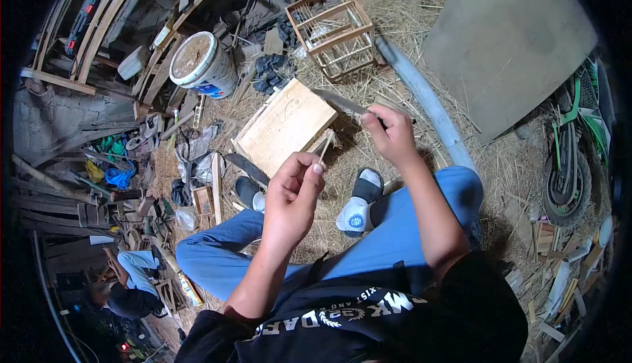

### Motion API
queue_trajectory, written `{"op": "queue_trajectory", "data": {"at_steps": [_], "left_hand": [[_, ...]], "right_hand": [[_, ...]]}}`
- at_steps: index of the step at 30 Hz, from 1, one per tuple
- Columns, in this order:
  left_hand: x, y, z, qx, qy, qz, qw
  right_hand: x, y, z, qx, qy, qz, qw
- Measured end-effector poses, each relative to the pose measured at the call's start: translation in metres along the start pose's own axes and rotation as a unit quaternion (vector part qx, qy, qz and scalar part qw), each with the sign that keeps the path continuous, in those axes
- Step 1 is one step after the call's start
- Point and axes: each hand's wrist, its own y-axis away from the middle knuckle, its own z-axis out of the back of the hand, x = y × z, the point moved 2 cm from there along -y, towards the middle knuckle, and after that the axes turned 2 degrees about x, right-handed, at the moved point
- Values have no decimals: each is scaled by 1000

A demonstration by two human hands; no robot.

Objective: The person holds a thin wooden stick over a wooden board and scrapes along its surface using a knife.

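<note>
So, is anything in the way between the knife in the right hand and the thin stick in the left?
Nothing visible: the gap between the knife and the thin stick looks open. The wooden block appears to sit below both.

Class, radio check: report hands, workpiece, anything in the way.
Left hand pinching thin wooden stick. Right hand gripping knife, blade off stick. Wooden block close ahead.

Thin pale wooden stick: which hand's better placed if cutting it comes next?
Likely the right hand: it grips the long dark-grey metal blade, while the left hand pinches the stick between thumb and fingers.
</note>
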Motion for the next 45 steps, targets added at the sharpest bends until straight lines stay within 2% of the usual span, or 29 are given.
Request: {"op": "queue_trajectory", "data": {"at_steps": [1,3,4,5,7,11,13,15,16,19,21,23,26,29,30,32,35,39,43,45], "left_hand": [[2,-1,0,-19,20,1,1000],[7,-6,0,-36,21,-5,999],[9,-9,1,-50,20,-7,999],[11,-10,2,-49,18,-6,999],[12,-9,5,-25,20,-24,999],[5,-5,1,-16,-15,-25,999],[4,-7,3,-21,5,-16,1000],[4,-4,5,-27,24,-7,999],[3,-1,5,-24,18,1,1000],[9,-3,7,-18,26,16,999],[12,-5,1,-43,20,0,999],[15,-4,2,-44,18,-5,999],[21,-8,7,-7,-44,-62,997],[16,-4,7,-57,-57,-30,996],[13,-9,6,-64,-12,-30,997],[18,-15,15,-45,-7,-34,998],[21,-12,12,-43,4,-34,999],[30,-12,7,-68,19,-22,997],[22,-10,8,-33,-49,-40,997],[24,-6,10,-17,-33,-22,999]], "right_hand": [[4,1,-2,2,2,4,1000],[23,11,-14,44,-40,85,995],[25,14,-19,64,5,122,990],[27,18,-23,79,-13,113,990],[36,18,-23,104,27,158,982],[41,18,-22,107,19,159,981],[37,14,-18,70,47,156,984],[10,10,-10,46,-8,-6,999],[3,4,0,33,64,8,997],[12,8,-3,37,-5,56,998],[31,12,-13,81,48,117,989],[33,17,-22,111,45,132,984],[41,18,-22,117,28,144,982],[32,15,-22,82,40,144,985],[22,14,-23,63,28,110,992],[8,10,-15,39,42,28,998],[9,9,-13,37,29,52,998],[26,17,-31,77,38,151,985],[26,15,-27,88,39,161,982],[0,7,-16,37,52,-27,998]]}}
